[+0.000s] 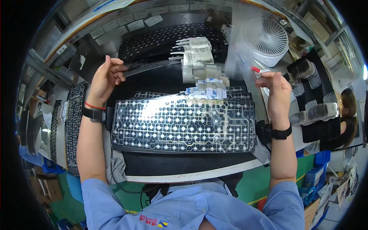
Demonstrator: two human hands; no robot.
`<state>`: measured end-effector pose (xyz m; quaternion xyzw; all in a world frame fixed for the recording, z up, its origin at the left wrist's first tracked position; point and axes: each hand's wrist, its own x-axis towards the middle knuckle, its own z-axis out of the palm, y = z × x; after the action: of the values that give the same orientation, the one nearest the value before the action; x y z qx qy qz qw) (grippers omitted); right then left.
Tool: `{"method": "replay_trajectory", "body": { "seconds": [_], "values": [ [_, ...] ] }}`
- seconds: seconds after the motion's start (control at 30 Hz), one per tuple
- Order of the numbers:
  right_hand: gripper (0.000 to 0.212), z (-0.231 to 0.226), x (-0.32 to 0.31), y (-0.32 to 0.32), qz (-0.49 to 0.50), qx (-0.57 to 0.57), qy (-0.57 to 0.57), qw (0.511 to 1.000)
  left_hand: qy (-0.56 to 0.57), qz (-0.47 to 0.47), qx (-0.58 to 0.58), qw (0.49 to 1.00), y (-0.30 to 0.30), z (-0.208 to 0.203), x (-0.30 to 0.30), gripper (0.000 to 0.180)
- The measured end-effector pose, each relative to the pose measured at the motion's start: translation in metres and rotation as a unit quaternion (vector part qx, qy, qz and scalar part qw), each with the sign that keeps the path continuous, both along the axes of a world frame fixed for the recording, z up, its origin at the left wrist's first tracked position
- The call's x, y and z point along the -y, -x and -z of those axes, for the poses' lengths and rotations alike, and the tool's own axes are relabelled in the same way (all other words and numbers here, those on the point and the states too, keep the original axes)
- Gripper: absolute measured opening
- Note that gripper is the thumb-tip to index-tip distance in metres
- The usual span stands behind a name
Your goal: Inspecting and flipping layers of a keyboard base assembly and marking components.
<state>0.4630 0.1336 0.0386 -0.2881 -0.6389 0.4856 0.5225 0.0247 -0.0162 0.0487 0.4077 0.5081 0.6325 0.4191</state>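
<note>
My left hand (105, 78) is raised beyond the stack's far left corner, fingers curled, one fingertip smeared by motion. From its fingers a blurred clear plastic sheet (149, 68) stretches rightward. Level with it, my right hand (275, 86) is closed, thumb and fingers together at a hazy, see-through part of the sheet (239, 46). A red-tipped stick (255, 69) shows at its fingertips; whether it is held I cannot tell. Below and between the hands lies a stack of black keyboard membrane sheets (184, 130) with pale dots and circuit lines. Pale flat tails (197, 55) fan out from its far side.
A white fan (266, 40) stands at the far right. Dark perforated sheets (161, 42) lie at the back. More dotted sheets (74, 126) are stacked on the left. Bundles of strips (318, 113) sit on the right, near another person (348, 115). The table's white front edge (191, 174) is close to me.
</note>
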Motion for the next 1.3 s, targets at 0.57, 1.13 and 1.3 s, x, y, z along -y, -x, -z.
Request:
{"method": "replay_trajectory", "body": {
  "seconds": [0.57, 1.13, 1.3],
  "values": [
    [0.029, -0.009, 0.007, 0.008, -0.061, 0.032, -0.023, 0.997, 0.026, -0.070, -0.022, 0.997, 0.022, 0.019, -0.009, 0.024],
    [0.041, -0.018, 0.015, 0.007, -0.193, 0.352, -0.192, 0.896, 0.071, 0.019, -0.027, 0.997, 0.019, 0.020, -0.008, 0.034],
    [0.032, -0.019, 0.018, 0.010, -0.179, 0.333, -0.191, 0.906, 0.081, 0.027, -0.042, 0.995, 0.017, 0.020, -0.006, 0.035]
  ]
}}
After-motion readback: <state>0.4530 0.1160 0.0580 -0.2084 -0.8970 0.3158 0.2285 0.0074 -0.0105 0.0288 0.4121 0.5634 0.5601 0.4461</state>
